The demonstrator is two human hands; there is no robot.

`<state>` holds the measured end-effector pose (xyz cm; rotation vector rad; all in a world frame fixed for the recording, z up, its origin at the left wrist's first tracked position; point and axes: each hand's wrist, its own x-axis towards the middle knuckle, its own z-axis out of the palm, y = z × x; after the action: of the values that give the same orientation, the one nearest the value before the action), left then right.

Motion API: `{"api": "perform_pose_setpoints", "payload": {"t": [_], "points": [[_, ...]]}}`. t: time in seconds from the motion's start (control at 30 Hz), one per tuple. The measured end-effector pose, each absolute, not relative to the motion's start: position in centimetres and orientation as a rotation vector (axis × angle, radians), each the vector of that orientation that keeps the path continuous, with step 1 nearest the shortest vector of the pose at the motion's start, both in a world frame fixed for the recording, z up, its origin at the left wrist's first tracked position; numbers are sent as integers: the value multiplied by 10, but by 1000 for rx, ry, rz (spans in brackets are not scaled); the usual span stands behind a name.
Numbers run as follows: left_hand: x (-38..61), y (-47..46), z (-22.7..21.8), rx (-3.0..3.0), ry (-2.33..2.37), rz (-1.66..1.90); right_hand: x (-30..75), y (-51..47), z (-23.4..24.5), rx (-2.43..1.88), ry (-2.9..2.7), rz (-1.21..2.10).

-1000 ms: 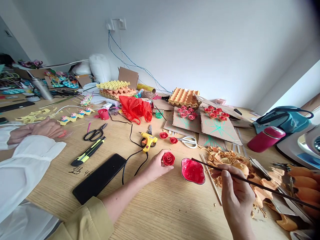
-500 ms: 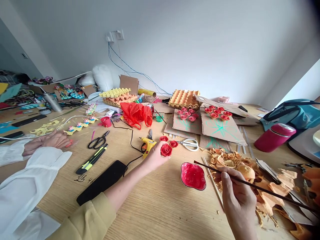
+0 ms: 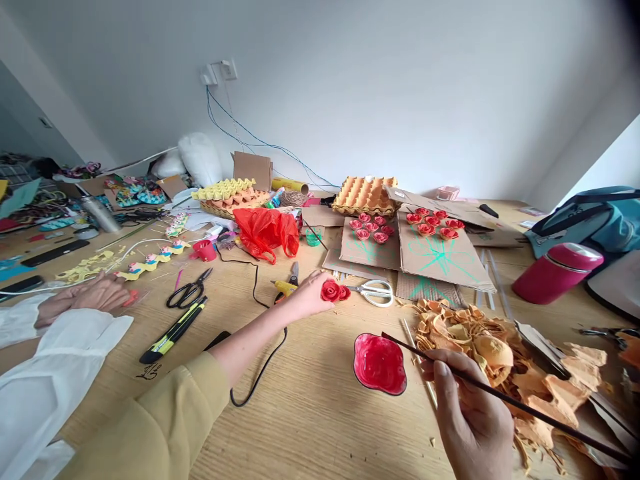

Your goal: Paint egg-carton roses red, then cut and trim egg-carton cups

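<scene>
Since a second ago our left arm has stretched farther out over the counter (image 3: 320, 413), carrying the red paper rose (image 3: 329, 291) away from the paint dish and up beside the other red rose (image 3: 344, 292) near the white-handled scissors (image 3: 376, 291). We see the yellow sleeve (image 3: 165, 427) low in view, forearm extended, left hand (image 3: 311, 293) with its grip closed on the rose at the fingertips, thumb side up. Our right hand (image 3: 467, 413) sits near the bottom edge, grip closed around a long dark brush (image 3: 500, 395) whose tip reaches the rim of the red paint dish (image 3: 379, 364). Ahead of us lie cardboard sheets (image 3: 440, 257) carrying more red roses, an orange egg tray (image 3: 365, 195), a red plastic bag (image 3: 265, 230), and a heap of orange scraps (image 3: 480, 340) at right. The glue gun (image 3: 285, 287) is mostly hidden behind our left wrist. A co-worker's white sleeve (image 3: 50, 373) and hand (image 3: 95, 293) rest at far left. The held rose touches its neighbour, well apart from the dish.
</scene>
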<state>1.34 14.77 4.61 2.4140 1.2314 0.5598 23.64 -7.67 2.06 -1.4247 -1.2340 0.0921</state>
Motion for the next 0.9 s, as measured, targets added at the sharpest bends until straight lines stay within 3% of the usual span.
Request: {"api": "perform_pose_setpoints", "payload": {"t": [0.47,0.9], "points": [[91,153,31,2683,1060,121,241,-77,25,-1442,-1206,94],[77,151,39,2719,1051,188,242,-76,27,-1464,-1227,88]]}}
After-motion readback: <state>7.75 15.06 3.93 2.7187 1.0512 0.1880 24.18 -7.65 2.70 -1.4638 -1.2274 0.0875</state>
